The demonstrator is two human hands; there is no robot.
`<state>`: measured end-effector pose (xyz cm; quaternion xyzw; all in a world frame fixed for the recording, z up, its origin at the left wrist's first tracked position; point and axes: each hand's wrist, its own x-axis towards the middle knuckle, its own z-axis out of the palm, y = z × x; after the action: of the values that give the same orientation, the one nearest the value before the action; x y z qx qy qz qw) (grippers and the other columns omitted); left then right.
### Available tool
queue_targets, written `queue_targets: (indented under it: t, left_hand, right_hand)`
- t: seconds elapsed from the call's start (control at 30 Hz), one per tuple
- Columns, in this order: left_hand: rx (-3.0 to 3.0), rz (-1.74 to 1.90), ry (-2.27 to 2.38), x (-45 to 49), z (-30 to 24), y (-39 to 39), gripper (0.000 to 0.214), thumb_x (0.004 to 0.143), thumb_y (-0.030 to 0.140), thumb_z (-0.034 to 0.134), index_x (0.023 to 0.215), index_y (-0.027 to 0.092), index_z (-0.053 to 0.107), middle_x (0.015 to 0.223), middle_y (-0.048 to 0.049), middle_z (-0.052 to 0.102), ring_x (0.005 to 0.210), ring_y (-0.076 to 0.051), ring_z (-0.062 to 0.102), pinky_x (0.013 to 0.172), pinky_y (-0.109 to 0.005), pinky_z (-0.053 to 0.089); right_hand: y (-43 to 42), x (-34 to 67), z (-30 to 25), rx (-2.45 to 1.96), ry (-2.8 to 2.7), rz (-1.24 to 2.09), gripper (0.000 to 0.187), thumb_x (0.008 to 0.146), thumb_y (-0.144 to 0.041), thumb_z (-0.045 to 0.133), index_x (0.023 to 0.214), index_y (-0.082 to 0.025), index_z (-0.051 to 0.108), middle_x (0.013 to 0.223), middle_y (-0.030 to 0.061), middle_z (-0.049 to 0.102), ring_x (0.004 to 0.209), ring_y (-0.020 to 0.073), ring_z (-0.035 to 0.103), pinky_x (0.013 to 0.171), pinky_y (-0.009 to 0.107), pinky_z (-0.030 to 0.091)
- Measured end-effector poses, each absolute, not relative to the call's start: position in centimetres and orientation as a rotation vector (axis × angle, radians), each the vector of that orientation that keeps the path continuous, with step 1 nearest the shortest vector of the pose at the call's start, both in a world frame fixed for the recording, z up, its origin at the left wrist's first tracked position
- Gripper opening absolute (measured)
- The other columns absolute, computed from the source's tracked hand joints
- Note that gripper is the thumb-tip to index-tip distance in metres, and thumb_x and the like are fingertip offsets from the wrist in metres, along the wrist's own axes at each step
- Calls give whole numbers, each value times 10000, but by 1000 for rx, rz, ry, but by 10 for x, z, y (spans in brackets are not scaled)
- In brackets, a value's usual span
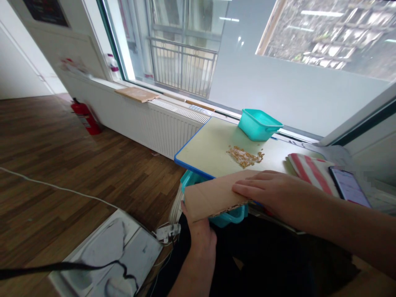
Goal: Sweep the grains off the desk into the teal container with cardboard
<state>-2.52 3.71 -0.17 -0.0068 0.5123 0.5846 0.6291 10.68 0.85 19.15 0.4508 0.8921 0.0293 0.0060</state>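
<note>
A flat piece of brown cardboard (213,194) lies tilted at the table's near edge, its torn corrugated side toward me. My left hand (201,231) grips its left end from below, with the thumb along the side. Across its right end lies my right hand (262,185), fingers closed over the top; that thumb is hidden. Beneath the cardboard is a teal plastic bin (230,216), mostly covered. Yellow kernels mixed with pale bits (244,156) are scattered on the table (207,144) just beyond. At the far edge stands another teal bin (260,126).
A striped cloth (309,171) and a phone (349,187) lie to the right. A radiator (176,130) runs under the window. Down on the left are a power strip (168,233), a white box (105,251), a cable (62,187) and a fire extinguisher (86,117).
</note>
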Motion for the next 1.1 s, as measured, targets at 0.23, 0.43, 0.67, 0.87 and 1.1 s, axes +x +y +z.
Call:
queue_targets:
  t: [0.23,0.43,0.67,0.87,1.1]
  left_hand:
    - [23,1281,1171,-30,18,37,780,711,238,769,1391,305,393,1202,-66,640,1014,-235,660,837,-386,554]
    - [18,1264,1177,-33,29,37,673,737,203,728,1339,269,436,1151,-69,656,933,-212,671,807,-399,561]
    - [35,1286,1152,-33,26,38,660,749,183,719,1338,268,434,1106,-53,674,926,-202,673,828,-389,556]
    - [27,1278,1191,-31,26,39,682,739,187,723,1351,267,431,1114,-57,665,949,-214,671,832,-388,555]
    - [39,1262,1206,-31,26,39,682,738,207,729,1349,260,429,1120,-63,656,985,-223,666,845,-396,552]
  right_hand:
    - [6,110,199,1569,2610,83,394,887,-106,513,1252,-204,624,1157,93,720,1000,209,689,884,359,549]
    - [11,120,194,1813,2476,36,396,894,-176,495,1262,-245,621,1178,74,715,1052,230,679,894,368,551]
    - [9,110,195,1751,2483,-8,375,857,-241,487,1195,-288,643,1059,49,752,914,257,716,779,390,584]
    - [-1,107,190,1737,2551,49,403,811,-208,489,1173,-280,652,975,49,764,784,241,721,687,371,584]
    - [-6,100,195,1763,2521,80,413,818,-148,456,1153,-285,655,1018,28,760,817,232,724,735,394,594]
